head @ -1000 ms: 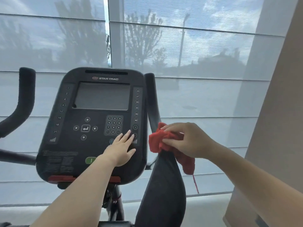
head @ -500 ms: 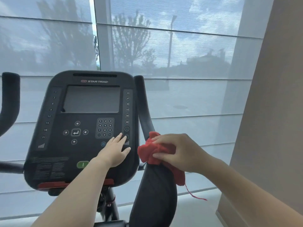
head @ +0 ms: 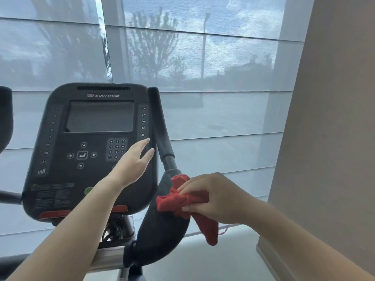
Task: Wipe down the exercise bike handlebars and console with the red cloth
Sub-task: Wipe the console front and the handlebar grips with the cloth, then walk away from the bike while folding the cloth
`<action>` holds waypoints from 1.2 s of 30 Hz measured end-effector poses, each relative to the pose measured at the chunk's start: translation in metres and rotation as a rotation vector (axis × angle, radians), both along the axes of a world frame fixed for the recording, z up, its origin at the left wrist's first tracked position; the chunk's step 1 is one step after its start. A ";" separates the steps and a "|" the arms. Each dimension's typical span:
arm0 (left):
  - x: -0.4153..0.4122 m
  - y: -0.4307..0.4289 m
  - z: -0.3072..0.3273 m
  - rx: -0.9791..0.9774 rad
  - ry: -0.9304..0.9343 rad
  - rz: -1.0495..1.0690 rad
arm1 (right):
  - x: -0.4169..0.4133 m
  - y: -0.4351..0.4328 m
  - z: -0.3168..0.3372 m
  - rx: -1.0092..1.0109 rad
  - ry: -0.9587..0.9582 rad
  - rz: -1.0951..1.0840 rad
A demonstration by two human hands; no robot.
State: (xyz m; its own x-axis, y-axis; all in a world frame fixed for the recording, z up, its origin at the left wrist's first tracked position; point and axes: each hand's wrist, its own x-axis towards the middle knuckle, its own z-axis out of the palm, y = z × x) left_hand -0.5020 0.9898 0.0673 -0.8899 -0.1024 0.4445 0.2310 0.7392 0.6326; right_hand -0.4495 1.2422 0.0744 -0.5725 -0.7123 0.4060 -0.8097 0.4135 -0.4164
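Head view, facing the bike's front end.

- Right hand [head: 215,197] is gripping a crumpled, soft red cloth [head: 178,201] – fingers curled over the bunched fabric, thumb underneath. The hand is pressing the cloth against the upper part of the black padded right handlebar pad [head: 160,230], just below where the black round upright grip [head: 160,126] is rising from it. One end of the cloth is hanging down past the pad's right edge, with a loose red thread [head: 225,229] trailing from it.
- Left hand [head: 132,165] is reaching over the lower right part of the black rounded plastic console [head: 91,149], fingers straight and close together, holding nothing. Fingertips are lying near the numbered column at the console's right edge – contact with the surface cannot be told.
- Console's grey screen [head: 100,116] is showing dark.
- Behind, pale translucent window blinds [head: 213,57] are letting through tree outlines; a beige wall [head: 334,118] is standing at right.
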 end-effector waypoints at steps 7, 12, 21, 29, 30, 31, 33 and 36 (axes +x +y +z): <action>0.081 0.068 0.009 -0.100 0.145 -0.071 | 0.037 0.072 -0.036 -0.189 -0.155 -0.169; 0.137 0.153 0.007 -0.228 0.286 -0.176 | 0.083 0.145 -0.062 -0.174 -0.183 -0.338; 0.234 0.300 -0.101 -0.167 -0.015 -0.494 | 0.218 0.279 -0.125 -0.201 -0.301 -0.650; 0.298 0.407 -0.184 -0.295 -0.271 -0.832 | 0.336 0.351 -0.200 -0.299 -0.382 -0.961; 0.301 0.418 -0.191 -0.328 -0.296 -0.877 | 0.347 0.358 -0.210 -0.317 -0.403 -1.007; 0.303 0.425 -0.197 -0.354 -0.309 -0.912 | 0.356 0.361 -0.218 -0.328 -0.423 -1.039; 0.306 0.444 -0.208 -0.417 -0.332 -0.995 | 0.373 0.370 -0.233 -0.367 -0.473 -1.120; 0.305 0.479 -0.220 -0.477 -0.379 -1.127 | 0.395 0.385 -0.249 -0.426 -0.514 -1.264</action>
